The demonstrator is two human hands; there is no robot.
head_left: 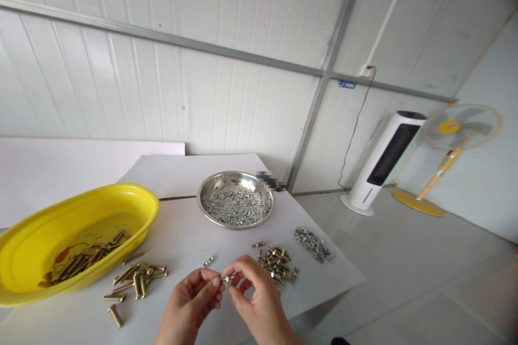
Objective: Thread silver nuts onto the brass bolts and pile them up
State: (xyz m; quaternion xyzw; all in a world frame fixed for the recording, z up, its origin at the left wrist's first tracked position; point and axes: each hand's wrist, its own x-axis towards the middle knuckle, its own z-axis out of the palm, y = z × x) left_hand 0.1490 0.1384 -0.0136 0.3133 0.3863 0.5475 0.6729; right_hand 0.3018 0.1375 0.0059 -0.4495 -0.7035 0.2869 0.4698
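Note:
My left hand (190, 302) and my right hand (253, 294) meet above the white table (182, 242). The left fingers pinch a short brass bolt (223, 279), and the right fingertips grip a small steel nut (228, 279) at its end. Just beyond them lies a nut-fitted bolt (208, 262). A loose heap of brass bolts (277, 264) sits near my right hand, and more brass bolts (137, 280) lie near my left. A steel bowl (226, 178) holds many nuts, a smaller nut pile (311, 244) lies on the table, and a yellow plastic basin (81, 199) holds bolts.
The table's right corner drops to a grey floor (404, 280). A white tower fan (388, 161) and a yellow pedestal fan (449, 135) stand beyond it, against a white panel wall (121, 64). A pale board (81, 172) leans at the back left.

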